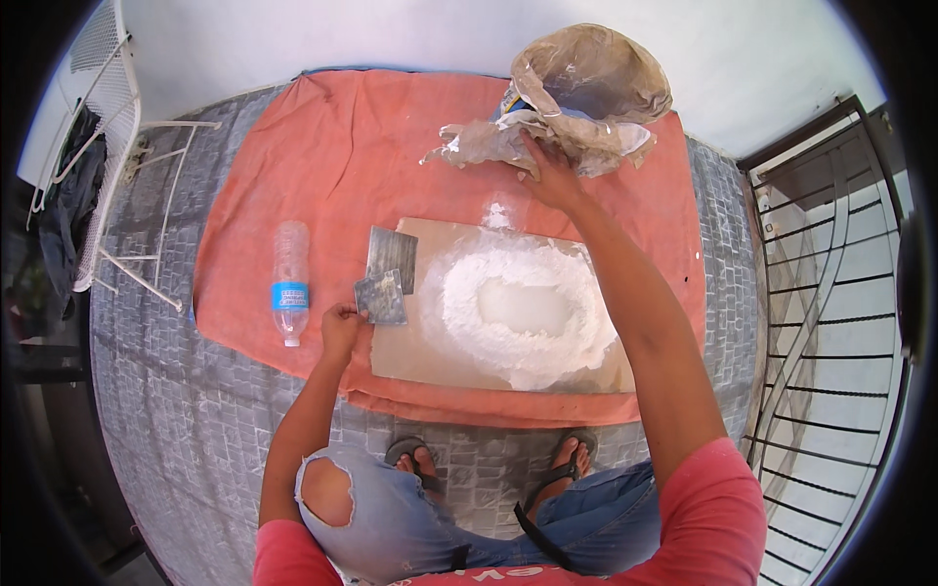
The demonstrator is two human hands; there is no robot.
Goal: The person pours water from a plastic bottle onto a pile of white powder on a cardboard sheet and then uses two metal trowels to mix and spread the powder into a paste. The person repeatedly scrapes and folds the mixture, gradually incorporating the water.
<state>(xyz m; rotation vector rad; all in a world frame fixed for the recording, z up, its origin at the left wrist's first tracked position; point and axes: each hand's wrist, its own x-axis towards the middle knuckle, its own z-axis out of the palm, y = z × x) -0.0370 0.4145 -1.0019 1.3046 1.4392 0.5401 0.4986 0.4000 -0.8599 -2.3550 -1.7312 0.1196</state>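
Note:
My left hand (339, 330) is closed at the corner of a small metal putty knife (381, 299). That blade lies partly over a larger rectangular metal blade (393, 252) at the left edge of a brown board (410, 356). On the board, white powder (459, 313) forms a ring around a smooth, pale middle; I cannot tell if it is liquid. Stretched out to the far right, my right hand (552, 178) closes on the torn, crumpled edge of an open brown paper bag (591, 68). The bag's contents are hidden.
An orange cloth (283, 186) lies under everything on grey paving (156, 342). A clear plastic bottle (290, 283) with a blue label lies left of the board. White metal chair (122, 127) stands at far left, a dark barred gate (831, 293) at right, a white wall (342, 34) behind.

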